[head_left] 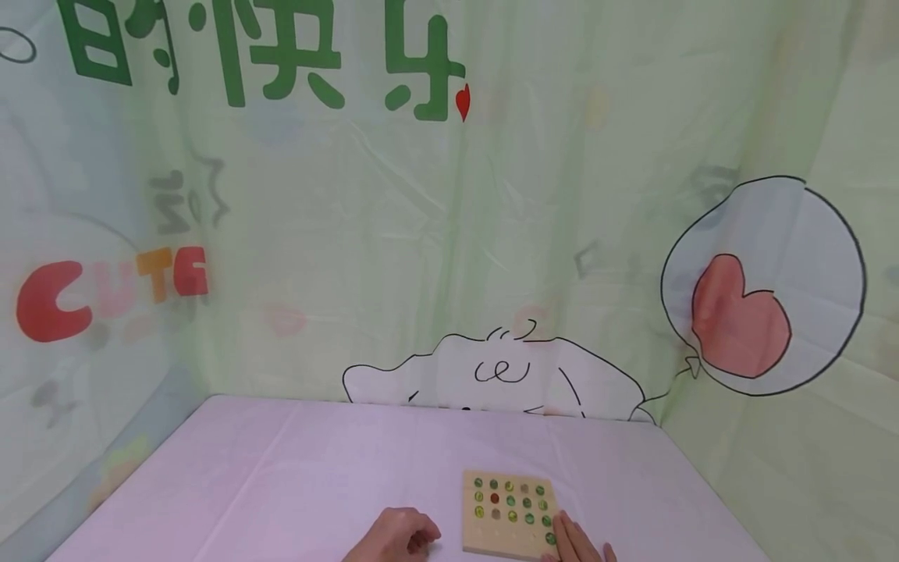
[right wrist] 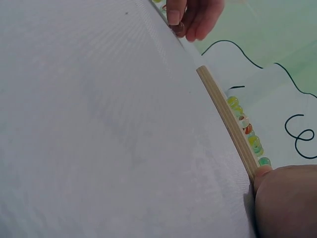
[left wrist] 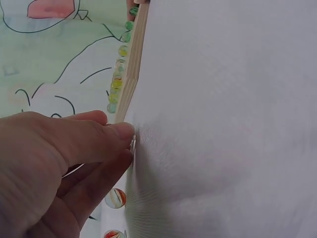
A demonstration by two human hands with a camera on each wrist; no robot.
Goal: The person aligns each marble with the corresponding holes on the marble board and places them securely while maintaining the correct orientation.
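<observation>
A square wooden board [head_left: 492,540] lies on the table with rows of glass marbles [head_left: 510,501], mostly green and yellow, one reddish-brown; its front row is mostly bare. My left hand [head_left: 396,535] is just left of the board. Between its thumb and finger it pinches a marble [right wrist: 179,29], reddish-brown in the right wrist view and largely hidden in the left wrist view. Along the board's right edge my right hand [head_left: 577,540] rests with straight fingers, beside the front-row marble. In the right wrist view its thumb [right wrist: 262,172] touches the board's side.
Loose marbles [left wrist: 116,198] lie on the table beside my left hand in the left wrist view. A pale pinkish cloth covers the table [head_left: 316,468]. Printed curtains [head_left: 393,234] stand close behind it and at both sides.
</observation>
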